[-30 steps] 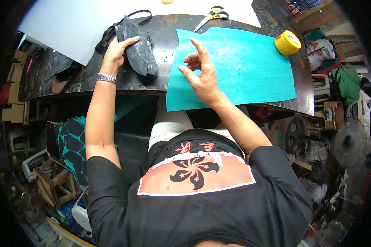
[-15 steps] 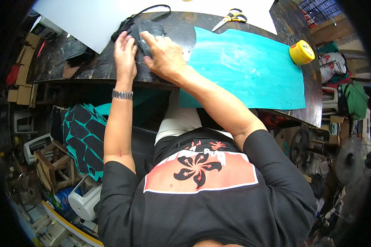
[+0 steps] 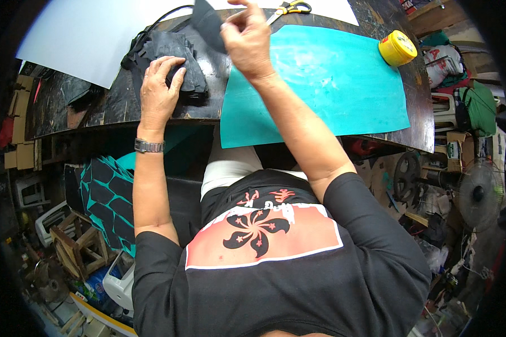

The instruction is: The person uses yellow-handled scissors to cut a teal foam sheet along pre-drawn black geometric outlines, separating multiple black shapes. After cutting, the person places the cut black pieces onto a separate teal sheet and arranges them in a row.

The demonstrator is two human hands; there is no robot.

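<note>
A thin black cut piece (image 3: 206, 27) is lifted above the table, pinched between the thumb and fingers of my right hand (image 3: 250, 48). My left hand (image 3: 158, 95) rests with fingers apart on the left edge of a loose stack of black cut pieces (image 3: 188, 73). Behind the stack lies a bunched black strap (image 3: 154, 28). A teal sheet (image 3: 320, 84) with pale smudges lies flat to the right, hanging over the near table edge. Beyond it are scissors (image 3: 292, 8) with yellow and black handles, their blades partly hidden by my right hand.
A yellow tub (image 3: 398, 49) stands on the teal sheet's far right corner. White sheet material (image 3: 84, 45) covers the far left of the dark table (image 3: 118, 109). Teal sheeting with black pieces (image 3: 107, 194) is below left; a fan (image 3: 478, 194) stands at right.
My right hand has risen away from the stack, up and to the right, with a black piece in it. My left hand has come down onto the stack. The whole view has shifted slightly.
</note>
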